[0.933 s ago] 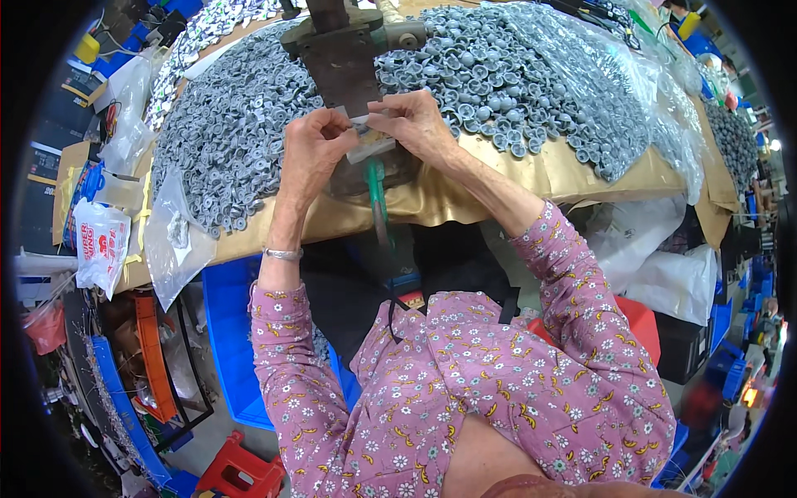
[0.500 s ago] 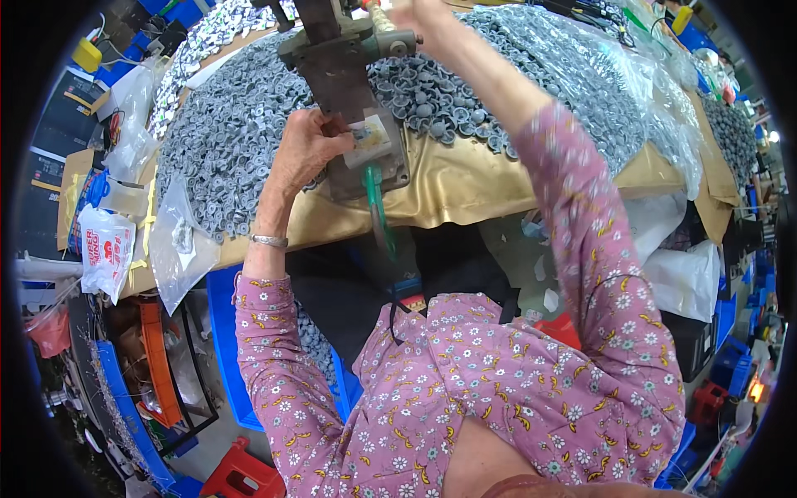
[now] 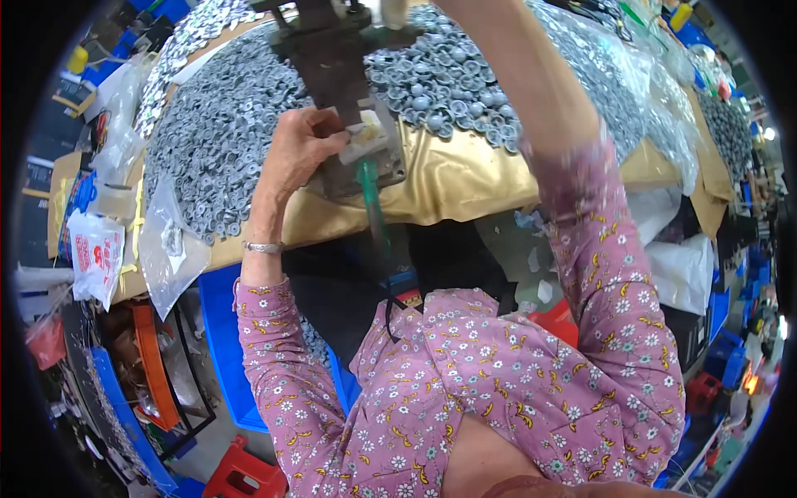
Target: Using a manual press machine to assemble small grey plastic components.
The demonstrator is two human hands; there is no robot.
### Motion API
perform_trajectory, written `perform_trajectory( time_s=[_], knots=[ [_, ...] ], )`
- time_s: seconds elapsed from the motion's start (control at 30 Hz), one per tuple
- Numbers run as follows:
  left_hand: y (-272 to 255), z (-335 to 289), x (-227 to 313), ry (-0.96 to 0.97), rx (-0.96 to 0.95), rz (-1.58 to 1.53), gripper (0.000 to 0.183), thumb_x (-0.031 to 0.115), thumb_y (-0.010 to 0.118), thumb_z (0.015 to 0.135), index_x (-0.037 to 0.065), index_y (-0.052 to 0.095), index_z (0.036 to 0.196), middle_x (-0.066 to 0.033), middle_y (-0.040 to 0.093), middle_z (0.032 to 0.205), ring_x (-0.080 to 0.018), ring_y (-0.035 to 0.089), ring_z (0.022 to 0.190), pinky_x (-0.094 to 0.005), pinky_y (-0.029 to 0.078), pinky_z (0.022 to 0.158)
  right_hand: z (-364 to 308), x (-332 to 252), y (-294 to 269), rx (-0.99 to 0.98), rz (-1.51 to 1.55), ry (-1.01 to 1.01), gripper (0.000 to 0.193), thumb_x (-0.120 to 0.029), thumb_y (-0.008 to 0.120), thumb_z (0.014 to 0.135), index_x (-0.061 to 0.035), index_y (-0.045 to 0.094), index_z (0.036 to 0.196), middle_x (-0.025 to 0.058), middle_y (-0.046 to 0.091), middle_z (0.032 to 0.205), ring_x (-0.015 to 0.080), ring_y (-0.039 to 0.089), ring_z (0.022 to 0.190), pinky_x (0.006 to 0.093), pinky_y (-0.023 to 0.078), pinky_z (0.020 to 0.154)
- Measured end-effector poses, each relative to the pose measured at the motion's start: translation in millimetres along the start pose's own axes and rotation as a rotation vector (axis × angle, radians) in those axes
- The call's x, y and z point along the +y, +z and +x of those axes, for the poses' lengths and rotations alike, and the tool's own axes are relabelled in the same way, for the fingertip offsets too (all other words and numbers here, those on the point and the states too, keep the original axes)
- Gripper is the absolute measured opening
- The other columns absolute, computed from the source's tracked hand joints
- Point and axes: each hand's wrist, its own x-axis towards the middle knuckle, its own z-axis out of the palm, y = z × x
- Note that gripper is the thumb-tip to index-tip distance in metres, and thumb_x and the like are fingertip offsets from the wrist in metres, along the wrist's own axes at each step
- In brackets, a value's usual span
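Observation:
My left hand (image 3: pixel 300 151) is at the front of a dark metal hand press (image 3: pixel 335 75), its fingers pinched together at the left side of a pale block (image 3: pixel 365 143) on the press base. Whatever those fingertips hold is hidden. A green tube (image 3: pixel 370 187) runs from the block down toward my lap. My right forearm (image 3: pixel 540 75) reaches up past the press on its right side, and the hand itself is cut off by the top edge. Small grey round parts (image 3: pixel 220 124) lie heaped left of the press, and larger grey cup-shaped parts (image 3: pixel 444 79) lie to its right.
Gold-coloured sheeting (image 3: pixel 457 178) covers the table's front edge. Clear plastic bags (image 3: pixel 170 249) hang at the left, beside a white printed bag (image 3: pixel 95 257). Below stand a blue bin (image 3: pixel 228 357) and a red stool (image 3: pixel 245 471). A white sack (image 3: pixel 681 270) is at the right.
My right hand, earlier visible beside the press's upper part, has gone out past the top edge as the forearm moved forward. My left hand stays at the block. The view has shifted slightly.

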Motion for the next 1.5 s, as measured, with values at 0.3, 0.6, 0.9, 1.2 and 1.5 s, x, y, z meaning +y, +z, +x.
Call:
perform_trajectory(
  time_s=[0.3,0.6,0.9,1.2,1.5],
  knots=[
    [-25.9,-51.4,1.9,-0.171,0.243,0.063,0.01,0.006,0.071,0.08,-0.003,0.071,0.084,-0.0027,0.065,0.066,-0.0073,0.057,0.061,-0.0261,0.045,0.057,-116.0,75.9,-109.2,-0.094,-0.889,0.35,0.027,-0.023,0.068,0.095,0.0032,0.074,0.097,0.0025,0.069,0.076,0.0064,0.061,0.074,0.0285,0.05,0.067],
    [-95.2,-197.5,-13.5,-0.614,0.181,0.52,0.02,0.015,0.077,0.083,-0.002,0.068,0.079,-0.0043,0.06,0.062,-0.0113,0.054,0.057,-0.0299,0.042,0.053,-245.3,60.9,-109.2,-0.174,-1.442,0.27,0.019,-0.028,0.078,0.086,-0.0091,0.074,0.085,0.0099,0.067,0.082,0.0337,0.067,0.073,0.046,0.052,0.064],
    [-12.8,-85.8,-21.6,-0.097,0.507,0.386,0.03,0.016,0.082,0.083,0.004,0.072,0.11,-0.0056,0.062,0.064,-0.0132,0.057,0.057,-0.0315,0.045,0.055,-249.6,59.0,-117.2,-0.12,-1.15,0.349,0.009,-0.008,0.073,0.086,-0.0061,0.076,0.094,0.0121,0.071,0.085,0.0294,0.07,0.078,0.0401,0.054,0.072],
    [-6.6,-47.7,-35.7,-0.033,0.434,0.572,0.021,0.017,0.079,0.083,0.003,0.076,0.099,-0.0109,0.069,0.071,-0.0234,0.066,0.062,-0.0366,0.052,0.061,-234.0,41.9,-101.5,0.056,-0.98,0.401,0.011,-0.009,0.076,0.088,0.0001,0.076,0.093,0.0092,0.072,0.082,0.0149,0.065,0.066,0.0309,0.051,0.061],
    [-11.0,-53.2,-17.2,-0.087,0.532,0.195,0.01,0.008,0.077,0.088,-0.001,0.078,0.092,-0.0076,0.073,0.073,-0.0106,0.063,0.063,-0.0273,0.05,0.06,-207.3,90.7,-93.4,0.014,-0.972,0.217,0.018,-0.017,0.074,0.092,-0.001,0.066,0.091,0.0136,0.07,0.085,0.0259,0.067,0.072,0.0379,0.053,0.065]
  ],
)
